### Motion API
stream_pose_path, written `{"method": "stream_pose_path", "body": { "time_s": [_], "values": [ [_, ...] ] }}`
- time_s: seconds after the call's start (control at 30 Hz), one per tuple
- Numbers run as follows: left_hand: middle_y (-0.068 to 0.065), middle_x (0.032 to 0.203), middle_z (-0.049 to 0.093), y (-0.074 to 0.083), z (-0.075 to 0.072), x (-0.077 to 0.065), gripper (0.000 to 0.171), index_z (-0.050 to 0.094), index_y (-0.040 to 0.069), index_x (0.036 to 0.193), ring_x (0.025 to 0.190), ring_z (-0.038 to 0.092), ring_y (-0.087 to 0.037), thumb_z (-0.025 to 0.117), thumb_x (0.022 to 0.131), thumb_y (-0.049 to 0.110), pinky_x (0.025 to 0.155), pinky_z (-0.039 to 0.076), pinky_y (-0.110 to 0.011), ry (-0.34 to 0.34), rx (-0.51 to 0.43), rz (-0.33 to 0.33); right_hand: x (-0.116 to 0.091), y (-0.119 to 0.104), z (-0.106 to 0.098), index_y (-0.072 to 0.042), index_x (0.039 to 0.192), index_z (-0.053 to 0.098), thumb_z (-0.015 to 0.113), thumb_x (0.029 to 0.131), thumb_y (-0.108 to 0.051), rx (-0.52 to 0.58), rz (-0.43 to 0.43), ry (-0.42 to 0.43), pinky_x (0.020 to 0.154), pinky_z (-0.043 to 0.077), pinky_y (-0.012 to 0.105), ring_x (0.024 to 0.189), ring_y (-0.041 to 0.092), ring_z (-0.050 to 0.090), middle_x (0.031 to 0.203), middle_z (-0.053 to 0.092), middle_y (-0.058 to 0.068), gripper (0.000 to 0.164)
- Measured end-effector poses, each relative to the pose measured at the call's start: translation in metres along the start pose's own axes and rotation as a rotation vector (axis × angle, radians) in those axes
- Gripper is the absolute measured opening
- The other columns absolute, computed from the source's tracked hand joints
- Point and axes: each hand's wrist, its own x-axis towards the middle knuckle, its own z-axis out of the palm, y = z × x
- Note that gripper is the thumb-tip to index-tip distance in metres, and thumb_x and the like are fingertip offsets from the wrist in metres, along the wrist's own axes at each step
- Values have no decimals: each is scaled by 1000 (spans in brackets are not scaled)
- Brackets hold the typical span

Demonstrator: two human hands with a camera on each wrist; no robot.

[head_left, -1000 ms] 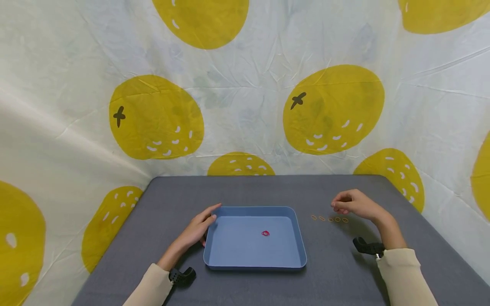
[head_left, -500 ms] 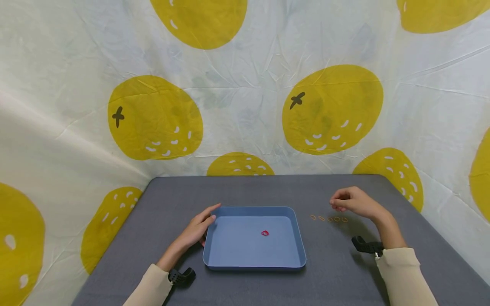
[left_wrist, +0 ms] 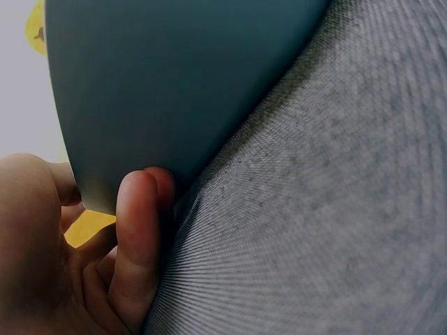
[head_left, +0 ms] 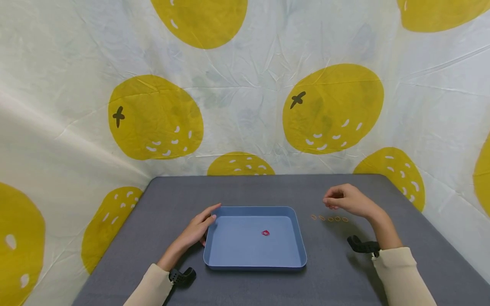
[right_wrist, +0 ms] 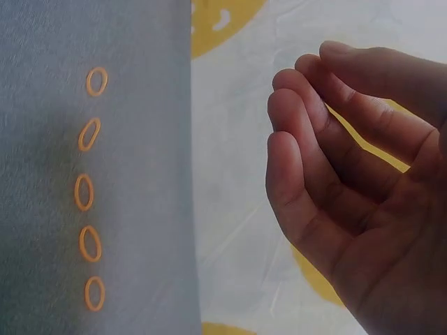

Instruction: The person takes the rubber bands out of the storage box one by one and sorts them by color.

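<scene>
A blue rectangular tray (head_left: 245, 250) lies on the table, with a small red band-like loop (head_left: 266, 233) on its floor. My left hand (head_left: 196, 229) grips the tray's left side near the far corner. In the left wrist view, fingers (left_wrist: 137, 223) lie against the outer tray wall (left_wrist: 174, 77). Above the table to the right, my right hand (head_left: 351, 200) hovers with loosely bent fingers and nothing visible in them. Below it, several thin orange rubber bands (head_left: 331, 219) form a row. The right wrist view shows that row too, with one rubber band (right_wrist: 84, 192) mid-row, apart from the fingers (right_wrist: 285, 164).
A grey cloth covers the table (head_left: 245, 191). Behind it hangs a pale curtain (head_left: 245, 119) printed with large yellow fruit. Each wrist wears a black band mount, such as the right mount (head_left: 363, 245).
My right hand has risen slightly and shifted a little left over the orange rubber bands. My left hand, the tray and the red loop stay put.
</scene>
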Motion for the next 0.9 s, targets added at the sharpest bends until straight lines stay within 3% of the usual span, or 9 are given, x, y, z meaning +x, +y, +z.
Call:
{"method": "stream_pose_path", "body": {
  "time_s": [0.4, 0.67, 0.9],
  "values": [
    [-17, 114, 63, 2, 1, -2, 47, 42, 35, 158, 44, 52, -18, 46, 111, 38, 42, 55, -39, 2, -5, -16, 14, -25, 18, -8, 99, 76, 68, 101, -18, -33, -45, -37, 73, 60, 31, 79, 7, 67, 89, 73, 0, 13],
    [-16, 114, 63, 4, 0, -2, 47, 42, 34, 158, 44, 51, -18, 46, 111, 35, 43, 56, -39, 3, -4, -6, 33, -39, 38, -7, 99, 76, 68, 100, -20, -42, -63, -96, 69, 56, 27, 77, 13, 66, 86, 72, -1, 15],
    [-15, 106, 62, 3, -1, -1, 47, 42, 34, 158, 44, 51, -19, 47, 111, 36, 42, 56, -40, 3, -5, 1, 54, -58, 56, -6, 96, 77, 70, 98, -19, -78, -106, -152, 67, 55, 26, 73, 12, 63, 89, 75, 12, 14]
  ]
}}
